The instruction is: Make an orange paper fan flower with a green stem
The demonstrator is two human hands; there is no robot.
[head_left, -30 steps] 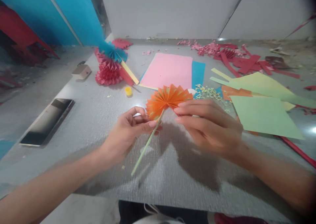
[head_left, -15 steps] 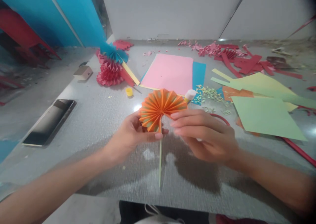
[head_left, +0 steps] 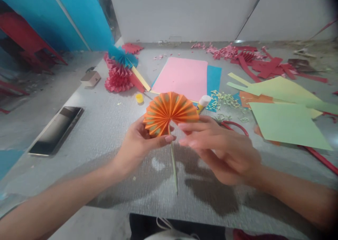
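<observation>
An orange pleated paper fan (head_left: 171, 108) with green patches is spread wide, with a gap at its lower right. A thin pale-green stick (head_left: 174, 169) runs down from its centre toward me. My left hand (head_left: 144, 137) grips the fan's lower left part and the stick, thumb in front and fingers mostly hidden behind. Just below the fan's right edge is my right hand (head_left: 219, 145), fingers stretched out and loosely apart; whether the fingertips touch the paper is unclear. Behind the fan's right side stands an uncapped glue stick (head_left: 204, 103); its yellow cap (head_left: 139, 98) lies to the left.
Pink sheets (head_left: 182, 76) over blue paper lie behind the fan. Red and blue pleated pieces (head_left: 118, 74) sit at the back left, a phone (head_left: 56, 130) at the left. Green sheets (head_left: 287, 123), red-handled scissors (head_left: 236, 124) and red scraps (head_left: 271, 67) are at the right.
The fan has shifted slightly left and up in view, its stick now slanting toward the right. My right fingers have dropped a little away from the fan's right edge.
</observation>
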